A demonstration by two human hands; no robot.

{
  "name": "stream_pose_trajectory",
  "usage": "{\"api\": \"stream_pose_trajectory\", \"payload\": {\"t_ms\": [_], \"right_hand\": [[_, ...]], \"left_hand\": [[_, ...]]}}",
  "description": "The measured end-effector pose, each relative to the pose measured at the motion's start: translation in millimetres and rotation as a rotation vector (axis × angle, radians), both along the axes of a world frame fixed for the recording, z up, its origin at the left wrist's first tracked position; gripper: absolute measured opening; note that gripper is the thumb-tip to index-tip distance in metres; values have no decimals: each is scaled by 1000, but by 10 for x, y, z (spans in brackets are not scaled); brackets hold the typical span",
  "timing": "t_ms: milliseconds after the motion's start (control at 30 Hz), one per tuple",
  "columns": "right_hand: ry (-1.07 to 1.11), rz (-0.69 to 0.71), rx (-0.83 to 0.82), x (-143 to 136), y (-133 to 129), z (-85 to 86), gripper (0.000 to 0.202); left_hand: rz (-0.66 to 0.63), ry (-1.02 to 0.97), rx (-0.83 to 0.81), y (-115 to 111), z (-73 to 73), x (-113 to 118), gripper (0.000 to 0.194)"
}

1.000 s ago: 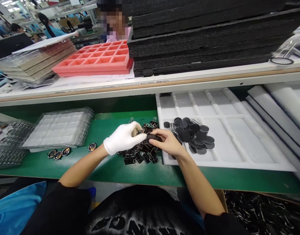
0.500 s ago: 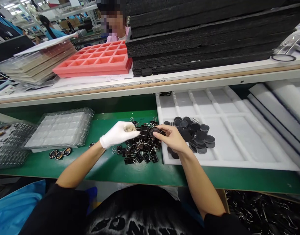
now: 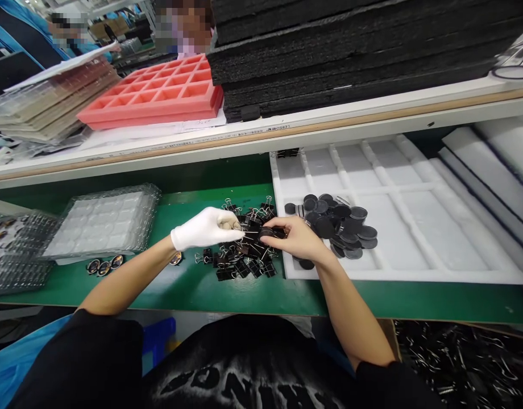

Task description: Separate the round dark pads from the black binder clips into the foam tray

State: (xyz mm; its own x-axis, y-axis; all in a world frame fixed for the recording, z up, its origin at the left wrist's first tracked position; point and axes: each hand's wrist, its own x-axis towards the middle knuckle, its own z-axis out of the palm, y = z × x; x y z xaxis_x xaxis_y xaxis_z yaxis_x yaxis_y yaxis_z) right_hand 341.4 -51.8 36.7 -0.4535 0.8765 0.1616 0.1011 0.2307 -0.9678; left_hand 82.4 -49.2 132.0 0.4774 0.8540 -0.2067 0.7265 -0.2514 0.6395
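My left hand (image 3: 208, 228), in a white glove with bare fingertips, pinches the wire handle of a black binder clip over the clip pile. My bare right hand (image 3: 293, 237) grips a black round disc (image 3: 267, 232), turned nearly edge-on, close to the left fingertips. Whether the clip bites on the disc cannot be made out. Beneath both hands lies a heap of black binder clips (image 3: 244, 268) with silver handles. Just right of my right hand, many dark discs (image 3: 342, 224) are piled on a white foam tray (image 3: 419, 227).
Several small round rings (image 3: 104, 266) lie at left near clear plastic trays (image 3: 102, 224). Above runs a shelf edge (image 3: 253, 136) carrying red foam trays (image 3: 159, 94) and black foam sheets (image 3: 330, 68). A box of binder clips (image 3: 470, 358) stands lower right. Co-workers are beyond the shelf.
The disc in my right hand has turned from facing me to nearly edge-on. My hands stay close together over the clips. The view has shifted slightly.
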Motion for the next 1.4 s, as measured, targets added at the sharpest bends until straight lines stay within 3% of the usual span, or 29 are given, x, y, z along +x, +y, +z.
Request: {"api": "stream_pose_trajectory", "payload": {"t_ms": [267,467,633,733,833,900,1033,1133,1233,1333,1400], "right_hand": [[14,37,-89,-12,-16,83,9],[15,50,-49,-25,6,46,10],[-98,-160,122,-51,20,9,12],[-258,-288,312,-54,10,-8,20],[-474,-406,549,-30,0,-15,31],[-576,-548,635,6,8,-4,43],[-636,-811,574,111,57,35,79],[-674,-905,508,186,82,36,60],[-818,-799,457,234,71,15,35],[-981,-605,387,232,62,2,28],[-1030,-572,335,207,73,4,31]], "left_hand": [[-14,16,-12,9,30,79,37],[-29,77,-36,58,84,98,37],[-41,55,-231,179,105,218,56],[52,22,-333,264,56,381,66],[127,-78,-360,486,-15,526,58],[173,-192,-369,752,-68,610,49],[265,-347,-200,1430,-230,860,30],[219,-170,185,1870,-404,1126,25],[181,26,452,2154,-563,1339,23],[199,61,516,2293,-683,1415,22],[220,140,561,2331,-739,1403,29]]}}
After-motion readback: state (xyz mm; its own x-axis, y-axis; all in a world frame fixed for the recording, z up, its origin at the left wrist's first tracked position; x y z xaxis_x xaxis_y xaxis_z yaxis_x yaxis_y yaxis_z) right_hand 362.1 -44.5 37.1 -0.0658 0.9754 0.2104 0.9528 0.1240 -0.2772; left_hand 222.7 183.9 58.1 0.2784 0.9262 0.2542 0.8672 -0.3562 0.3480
